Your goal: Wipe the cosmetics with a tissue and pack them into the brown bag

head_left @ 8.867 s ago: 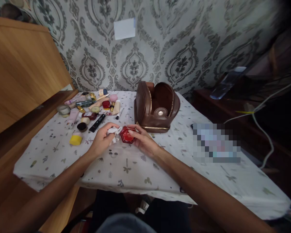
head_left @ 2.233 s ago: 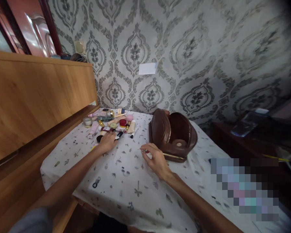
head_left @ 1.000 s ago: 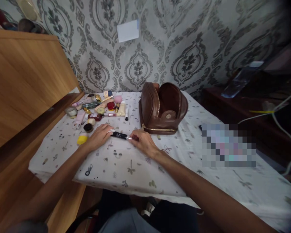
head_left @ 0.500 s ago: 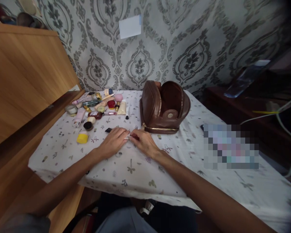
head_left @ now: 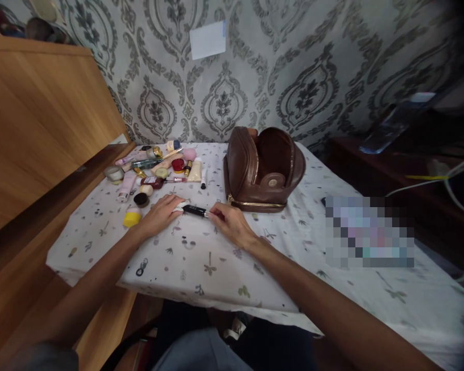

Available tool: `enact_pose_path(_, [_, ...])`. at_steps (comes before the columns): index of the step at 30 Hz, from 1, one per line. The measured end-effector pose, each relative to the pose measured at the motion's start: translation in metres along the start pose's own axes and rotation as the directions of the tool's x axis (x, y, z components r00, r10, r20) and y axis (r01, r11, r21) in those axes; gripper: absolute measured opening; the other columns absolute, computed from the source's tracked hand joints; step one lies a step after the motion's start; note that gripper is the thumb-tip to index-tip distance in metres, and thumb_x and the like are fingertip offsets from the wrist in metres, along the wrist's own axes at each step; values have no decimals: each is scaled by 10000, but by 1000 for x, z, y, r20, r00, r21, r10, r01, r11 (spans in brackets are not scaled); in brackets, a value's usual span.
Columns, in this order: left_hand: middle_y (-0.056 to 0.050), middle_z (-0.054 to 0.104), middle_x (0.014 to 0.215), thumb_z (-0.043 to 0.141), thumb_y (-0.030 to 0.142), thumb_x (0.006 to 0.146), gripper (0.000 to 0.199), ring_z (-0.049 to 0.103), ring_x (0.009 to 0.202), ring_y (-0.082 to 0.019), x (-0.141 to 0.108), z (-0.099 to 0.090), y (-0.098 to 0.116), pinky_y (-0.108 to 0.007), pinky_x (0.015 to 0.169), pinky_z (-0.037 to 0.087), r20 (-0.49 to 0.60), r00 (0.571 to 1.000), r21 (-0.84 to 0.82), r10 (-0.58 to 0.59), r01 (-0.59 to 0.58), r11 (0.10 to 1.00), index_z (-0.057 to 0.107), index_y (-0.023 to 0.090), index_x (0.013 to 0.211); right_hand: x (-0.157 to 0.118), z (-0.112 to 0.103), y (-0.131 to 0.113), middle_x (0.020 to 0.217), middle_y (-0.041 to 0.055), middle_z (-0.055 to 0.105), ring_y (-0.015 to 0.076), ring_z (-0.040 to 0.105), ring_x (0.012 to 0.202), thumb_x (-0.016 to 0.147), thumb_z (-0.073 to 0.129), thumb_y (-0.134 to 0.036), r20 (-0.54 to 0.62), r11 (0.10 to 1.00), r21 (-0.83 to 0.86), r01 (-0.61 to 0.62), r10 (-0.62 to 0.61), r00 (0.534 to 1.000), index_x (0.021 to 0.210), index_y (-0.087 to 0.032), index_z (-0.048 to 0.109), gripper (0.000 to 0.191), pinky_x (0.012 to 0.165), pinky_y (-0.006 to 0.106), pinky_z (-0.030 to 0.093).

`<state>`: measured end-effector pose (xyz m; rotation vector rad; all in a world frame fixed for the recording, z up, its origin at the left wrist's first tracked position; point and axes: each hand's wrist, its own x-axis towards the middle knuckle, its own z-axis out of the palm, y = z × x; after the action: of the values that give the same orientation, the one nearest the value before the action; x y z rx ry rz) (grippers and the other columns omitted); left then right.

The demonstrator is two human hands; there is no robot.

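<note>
A slim black cosmetic tube (head_left: pixel 195 211) with pale lettering lies level between my two hands, just above or on the patterned cloth; I cannot tell which. My left hand (head_left: pixel 164 212) has its fingers closed round the tube's whitish left end. At the other end, my right hand (head_left: pixel 230 221) pinches the pale tip between thumb and fingers. Just behind my right hand stands a brown cosmetic bag (head_left: pixel 242 170), unzipped, with its dark inside showing. Close to my left hand are a yellow-lidded pot (head_left: pixel 132 218) and a small black-lidded jar (head_left: pixel 141 199).
Several tubes, jars and bottles, among them a pink tube (head_left: pixel 127 185) and a red-lidded jar (head_left: pixel 178 165), crowd the back left of the table. A blurred-out flat item (head_left: pixel 367 232) lies at the right. A wooden panel (head_left: pixel 50 98) borders the left side.
My left hand has drawn away to the left from my right hand. The black tube, mostly covered by my fingers before, now shows between them.
</note>
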<state>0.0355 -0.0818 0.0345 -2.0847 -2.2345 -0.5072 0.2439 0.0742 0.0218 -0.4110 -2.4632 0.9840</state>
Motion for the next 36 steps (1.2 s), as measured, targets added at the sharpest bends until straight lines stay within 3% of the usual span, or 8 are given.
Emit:
enact_pose_path(2, [-85,598,1133,405,352,992,324,516,1086,-252,1,0,0,-432,981,441,-2,1000,6,2,-2,1000,543,203,1245,0,1,0,713,-10,606,128,515,646,851,624,-212,0,1000,-11,-10,10,1000,859,-185,630,29,638,237,363])
enact_pose_path(5, [-73,612,1097,404,356,994,311,533,1056,-244,1,1,-1,-425,954,459,-13,1000,14,16,-16,1000,566,210,1216,-1,2,0,763,-4,610,136,533,705,791,667,-129,-7,999,-45,-9,9,1000,880,-190,631,114,682,241,383])
enact_pose_path(11, [-81,647,1027,413,376,998,318,575,996,-230,0,-1,3,-402,905,487,-129,990,51,53,-46,998,607,188,1165,-2,0,0,760,11,591,154,524,728,858,622,-164,-29,996,-84,34,-36,999,864,-187,630,26,698,260,393])
enact_pose_path(15, [-84,668,1033,399,352,1007,310,584,991,-221,5,1,27,-389,906,485,-179,974,110,137,-119,987,617,185,1152,-2,0,-1,820,39,605,170,531,779,869,636,-188,-33,987,-140,76,-81,996,846,-178,641,25,728,274,398])
enact_pose_path(21, [-114,649,1167,424,298,1000,322,559,1055,-239,17,15,64,-406,956,436,-111,950,201,293,-267,942,559,144,1248,-2,-2,-5,827,73,638,193,559,814,932,550,-220,51,960,-274,64,-52,997,816,-152,640,162,736,286,383])
enact_pose_path(26, [-105,635,1189,446,348,991,340,550,1099,-252,16,13,35,-428,970,424,-53,987,179,149,-137,974,532,173,1269,1,-4,-3,732,57,619,169,548,718,999,430,-322,40,970,-238,37,-28,999,724,-165,607,363,670,277,347])
enact_pose_path(30, [-97,620,1189,445,387,986,358,540,1127,-251,11,6,7,-429,977,439,-18,999,130,38,-35,991,520,187,1273,2,-5,-1,661,28,580,144,501,629,985,435,-339,20,986,-167,11,-8,1000,680,-171,584,379,620,265,319])
enact_pose_path(36, [-107,606,1180,459,398,977,378,537,1137,-251,9,4,2,-428,994,449,-10,1000,170,-8,9,985,525,167,1269,2,-7,0,645,17,594,131,487,593,943,494,-376,-19,998,-68,-4,3,1000,713,-164,639,345,593,249,330])
